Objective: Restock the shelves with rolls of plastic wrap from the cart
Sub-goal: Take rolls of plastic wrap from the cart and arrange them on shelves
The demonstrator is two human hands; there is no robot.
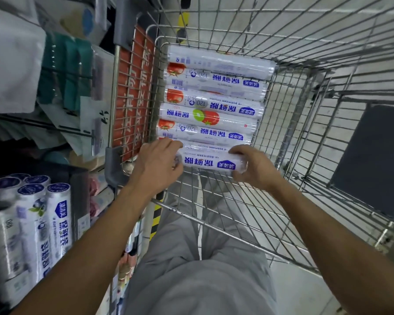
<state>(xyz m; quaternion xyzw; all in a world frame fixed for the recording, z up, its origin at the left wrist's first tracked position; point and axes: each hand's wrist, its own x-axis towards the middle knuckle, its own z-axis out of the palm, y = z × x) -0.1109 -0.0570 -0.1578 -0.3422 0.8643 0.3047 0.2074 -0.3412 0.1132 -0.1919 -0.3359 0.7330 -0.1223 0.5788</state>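
Nearest roll (210,161), centre frame, lies crosswise in the cart (113,164), at the front of the row of rolls (212,114). Your left hand (159,160) and right hand (252,167) each wrap one end. Both grips are closed on it, likely so the slick film cannot slip or tilt. Left fingertips may also touch the roll behind; unclear. Shelf stock (43,219) stands upright, lower left, so the destination is near.

Pale tiled floor (305,292), perhaps a dark mat (373,160) at right.
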